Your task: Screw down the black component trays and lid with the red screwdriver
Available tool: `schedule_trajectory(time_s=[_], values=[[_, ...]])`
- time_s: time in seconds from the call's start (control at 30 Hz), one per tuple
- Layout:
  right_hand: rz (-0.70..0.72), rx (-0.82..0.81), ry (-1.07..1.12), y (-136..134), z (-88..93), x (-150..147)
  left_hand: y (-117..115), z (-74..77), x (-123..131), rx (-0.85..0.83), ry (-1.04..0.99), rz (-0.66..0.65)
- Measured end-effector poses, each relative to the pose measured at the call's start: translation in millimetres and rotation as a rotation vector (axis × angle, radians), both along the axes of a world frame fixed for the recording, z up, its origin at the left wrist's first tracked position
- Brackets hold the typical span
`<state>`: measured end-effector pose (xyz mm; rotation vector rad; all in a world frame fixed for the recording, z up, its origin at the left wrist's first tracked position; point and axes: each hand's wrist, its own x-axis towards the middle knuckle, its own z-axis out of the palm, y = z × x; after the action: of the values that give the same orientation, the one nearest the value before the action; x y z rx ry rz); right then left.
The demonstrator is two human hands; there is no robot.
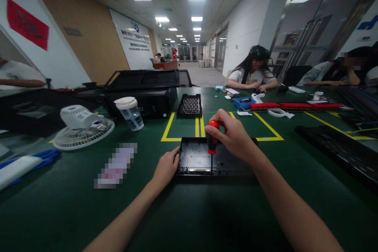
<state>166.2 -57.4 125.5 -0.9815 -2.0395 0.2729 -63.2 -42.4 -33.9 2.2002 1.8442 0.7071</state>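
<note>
The screwdriver (212,141) is gripped in the right hand (233,136), fingers curled tight round the red and black handle and the thumb laid over the red cap. It is held upright, shaft straight down. The tip is planted inside the black case (196,159) directly beneath that hand, near the case's front wall. That vertical hold looks chosen so that pressure goes straight down the shaft.

The case's left edge is clasped by the left hand (167,167), fingers closed over the rim. By the look of it, the case is pinned flat to the green table (189,216) so that it cannot slide or twist under the tool.

Just beyond the right hand, yellow tape lines (267,126) are seen marking out a bay. Further out, a small black tray (190,105) of little metal parts has been set, seemingly kept within reach. Well off to the left of the left hand, a white fan (82,126) lies tipped on its back, with a clear cup (130,113) just past it. Far beyond the right hand, a blue box (242,103) and red strips (295,105) are laid in front of a seated person (252,75), whose own hands are occupied at the far edge.
</note>
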Motion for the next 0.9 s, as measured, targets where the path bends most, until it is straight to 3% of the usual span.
schedule_trajectory(time_s=[0.43,0.77,0.9], values=[[-0.114,0.060,0.125,0,-7.6,-7,0,0.1,-1,0.010,0.000,-0.004],[0.032,-0.156,0.426,4,-20.7,-19,-1,3.7,-1,0.006,0.016,0.002],[0.028,-0.208,0.504,3,-24.1,-25,-1,3.8,-1,0.009,0.012,-0.004]])
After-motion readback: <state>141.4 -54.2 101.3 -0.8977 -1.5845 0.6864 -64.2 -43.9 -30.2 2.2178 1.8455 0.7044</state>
